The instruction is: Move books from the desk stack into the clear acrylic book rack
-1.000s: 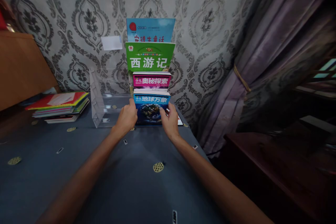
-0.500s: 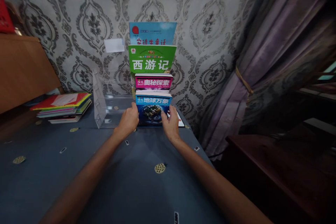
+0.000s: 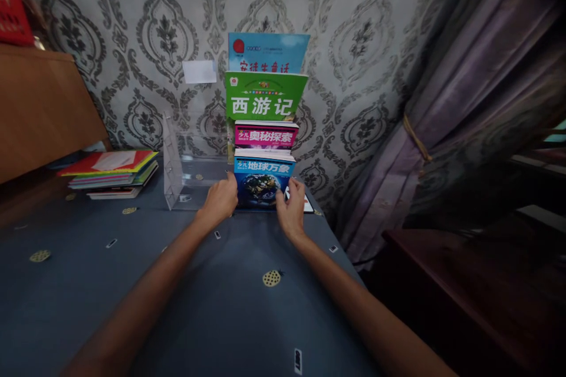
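My left hand [image 3: 219, 200] presses against the left edge of a blue children's book with an Earth cover [image 3: 264, 184]. My right hand [image 3: 290, 208] has its fingers on that book's lower right corner. The book stands at the front of a stepped row of books. Behind it rise a pink-banded book [image 3: 266, 135], a green book titled 西游记 [image 3: 265, 97] and a light blue book [image 3: 268, 53]. Whatever supports the row is mostly hidden. A white and red item [image 3: 305, 203] peeks out beside my right hand.
A clear acrylic tiered rack [image 3: 170, 168] stands just left of my left hand, on a navy patterned tablecloth [image 3: 186, 312]. Several flat books [image 3: 108, 175] lie further left, below a wooden panel [image 3: 39, 106]. A purple curtain [image 3: 460, 129] hangs to the right, above dark furniture [image 3: 451, 288].
The whole scene has shifted slightly right in the view. Both hands stay at the blue book's lower edges, and the books have not visibly changed position relative to each other.
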Tool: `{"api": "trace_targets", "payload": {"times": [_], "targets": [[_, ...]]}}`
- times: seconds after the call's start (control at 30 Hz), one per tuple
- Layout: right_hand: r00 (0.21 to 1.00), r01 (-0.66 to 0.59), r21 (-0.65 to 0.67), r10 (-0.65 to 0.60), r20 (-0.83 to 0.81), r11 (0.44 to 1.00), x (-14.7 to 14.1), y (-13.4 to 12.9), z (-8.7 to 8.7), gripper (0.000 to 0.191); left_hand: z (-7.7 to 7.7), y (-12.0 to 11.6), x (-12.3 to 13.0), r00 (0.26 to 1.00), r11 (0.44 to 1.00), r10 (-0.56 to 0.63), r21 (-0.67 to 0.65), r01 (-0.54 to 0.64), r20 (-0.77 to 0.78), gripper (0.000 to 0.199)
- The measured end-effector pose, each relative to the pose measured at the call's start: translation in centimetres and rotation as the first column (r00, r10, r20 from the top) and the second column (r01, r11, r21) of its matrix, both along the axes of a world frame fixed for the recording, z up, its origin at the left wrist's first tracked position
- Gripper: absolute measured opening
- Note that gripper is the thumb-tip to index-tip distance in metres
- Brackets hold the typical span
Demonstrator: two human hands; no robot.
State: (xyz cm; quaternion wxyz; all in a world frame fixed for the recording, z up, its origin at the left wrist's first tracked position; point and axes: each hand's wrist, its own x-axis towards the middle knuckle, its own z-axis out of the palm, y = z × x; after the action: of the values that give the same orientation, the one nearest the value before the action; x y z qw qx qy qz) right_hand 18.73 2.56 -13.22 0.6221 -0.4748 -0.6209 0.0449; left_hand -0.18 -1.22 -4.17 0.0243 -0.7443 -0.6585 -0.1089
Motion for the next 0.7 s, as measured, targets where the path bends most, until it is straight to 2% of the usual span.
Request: {"api": "trace_targets", "payload": {"times": [0.27, 0.47, 0.7], "targets": [[1.000, -0.026, -0.027, 0.026, 0.010, 0.999, 1.2, -0.2, -0.7, 0.042, 0.5, -0.4, -0.2, 0.999, 0.998, -0.024, -0.064, 0.025, 0.023, 0.038], [1.000, -0.027, -0.125, 0.027, -0.009, 0.992, 2.8, -1.0, -1.2, 0.050, 1.2, -0.8, -0.7, 0.996, 0.993, -0.039, -0.110, 0.047, 0.079, 0.038], [1.000, 0.003, -0.155, 0.000, 0.020, 0.988, 3.8, -3.7, -2.3, 0.048, 2.5, -0.3, -3.3, 0.990, 0.991, -0.041, -0.122, 0.058, 0.137, 0.037]]}}
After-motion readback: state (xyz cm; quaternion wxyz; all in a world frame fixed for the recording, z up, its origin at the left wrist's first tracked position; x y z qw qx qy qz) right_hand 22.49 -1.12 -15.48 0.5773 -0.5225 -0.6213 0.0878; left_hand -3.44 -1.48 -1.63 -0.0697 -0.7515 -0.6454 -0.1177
